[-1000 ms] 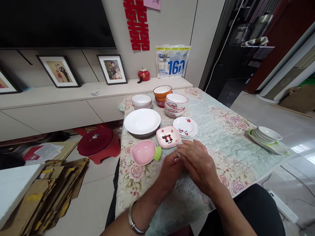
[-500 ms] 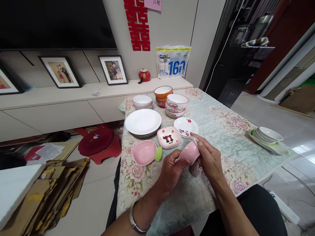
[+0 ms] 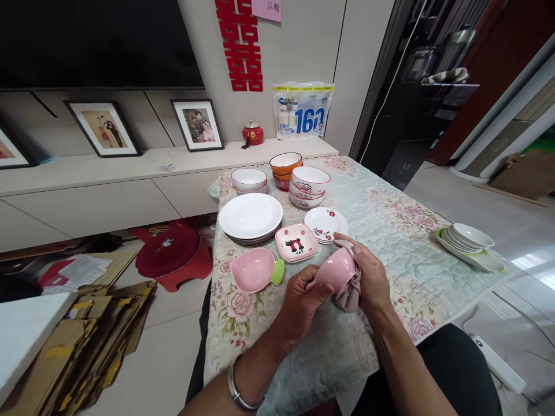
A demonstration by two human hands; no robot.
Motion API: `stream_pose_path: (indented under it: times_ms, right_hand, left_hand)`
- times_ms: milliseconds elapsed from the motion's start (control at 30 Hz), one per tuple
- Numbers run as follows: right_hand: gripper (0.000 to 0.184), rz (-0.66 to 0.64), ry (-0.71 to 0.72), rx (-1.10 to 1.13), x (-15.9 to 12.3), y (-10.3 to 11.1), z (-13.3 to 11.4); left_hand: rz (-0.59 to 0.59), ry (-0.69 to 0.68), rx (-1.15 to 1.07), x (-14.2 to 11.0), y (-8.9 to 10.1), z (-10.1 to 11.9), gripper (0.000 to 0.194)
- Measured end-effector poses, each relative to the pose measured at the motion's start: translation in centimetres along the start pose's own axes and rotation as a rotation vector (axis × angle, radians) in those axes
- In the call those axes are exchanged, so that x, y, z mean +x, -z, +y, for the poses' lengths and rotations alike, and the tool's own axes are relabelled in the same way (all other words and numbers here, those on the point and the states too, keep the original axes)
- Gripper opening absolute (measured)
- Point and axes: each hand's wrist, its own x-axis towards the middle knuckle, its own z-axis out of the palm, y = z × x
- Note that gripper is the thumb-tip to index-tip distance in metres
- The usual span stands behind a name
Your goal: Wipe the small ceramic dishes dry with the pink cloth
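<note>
Pink dish (image 3: 333, 270), right of the cat dish (image 3: 297, 241) and nearer us: the fingers of our left hand (image 3: 302, 292) gripped it, our right hand's (image 3: 372, 273) held a cloth (image 3: 348, 296) against it; we judged wiping underway, progress elsewhere unclear.

Soft, fairly even light is filling the room, while the floor (image 3: 529, 264) beyond the tabletop's (image 3: 390, 231) right corner is throwing back white glare. The pink bowl (image 3: 333, 270) is catching small highlights. Past the far edge, the dark doorway (image 3: 403, 130) is sinking into shadow. Wide-angle distortion is stretching the cardboard (image 3: 65, 349) off the left edge; the dishes (image 3: 250, 215) are appearing reasonably sharp.
</note>
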Motion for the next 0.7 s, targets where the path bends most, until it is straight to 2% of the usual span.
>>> stream_pose_path:
  times_ms: [67,133,233,400,467,600,700]
  right_hand:
    - [0.044,0.005,-0.098,0.129,0.0,-0.3,0.5]
    - [0.048,0.012,-0.115,0.155,0.0,-0.7,0.8]
    - [0.048,0.025,-0.097,0.048,0.0,-0.8,0.8]
    - [0.046,0.004,-0.078,-0.167,0.2,0.3,0.4]
    - [0.039,0.042,-0.076,-0.171,0.4,0.8,0.6]
    - [0.031,0.214,-0.052,-0.152,0.4,1.2,0.8]
    - [0.024,0.191,0.05,-0.285,-0.3,0.8,-0.3]
  left_hand:
    - [0.024,0.007,-0.082,0.1,-0.2,0.1,0.032]
    - [0.052,0.011,-0.169,0.1,-0.5,0.4,0.034]
    - [0.077,0.024,-0.255,0.2,-0.7,0.9,0.036]
    - [0.099,0.068,-0.347,0.4,-0.5,1.7,0.044]
    - [0.103,0.083,-0.383,0.5,-0.3,1.8,0.044]
    - [0.089,0.124,-0.366,0.5,-0.4,1.6,0.048]
    - [0.085,0.11,-0.284,0.4,-0.4,1.2,0.045]
